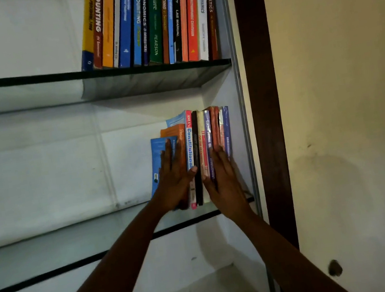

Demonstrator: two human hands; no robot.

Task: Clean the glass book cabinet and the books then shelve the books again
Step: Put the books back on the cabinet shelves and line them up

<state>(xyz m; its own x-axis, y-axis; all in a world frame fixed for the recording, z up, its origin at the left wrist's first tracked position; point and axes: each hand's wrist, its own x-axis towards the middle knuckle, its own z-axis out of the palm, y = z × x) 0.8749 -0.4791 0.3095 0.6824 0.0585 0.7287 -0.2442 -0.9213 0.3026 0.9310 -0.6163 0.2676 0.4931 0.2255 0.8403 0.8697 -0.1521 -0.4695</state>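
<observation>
Cabinet: a white-backed glass book cabinet (39, 170) fills the left and middle of the view, with a dark brown wooden frame post (265, 109) down its right side.
Wall: plain cream wall (351, 70) to the right of the post, and there's a small dark mark (335, 268) low on it.
Shelves: the upper glass shelf (24, 80) and the lower glass shelf (75, 242) each show a dark front edge.
Upper row: tall coloured textbooks (148, 19) stand packed at the right end of the upper shelf, leaning slightly.
Lower row: a shorter bunch of paperback books (200, 139) stands upright at the far right of the lower shelf, close to the cabinet's side wall.
Left hand: the left hand (174, 181) lies flat with fingers straight on the light blue book (157, 159) and orange book (174, 133) at the bunch's left end, thumb reaching across to a pink-edged spine.
Right hand: the right hand (225, 186) is flat too, fingers straight and pressed on the spines at the right end.
</observation>
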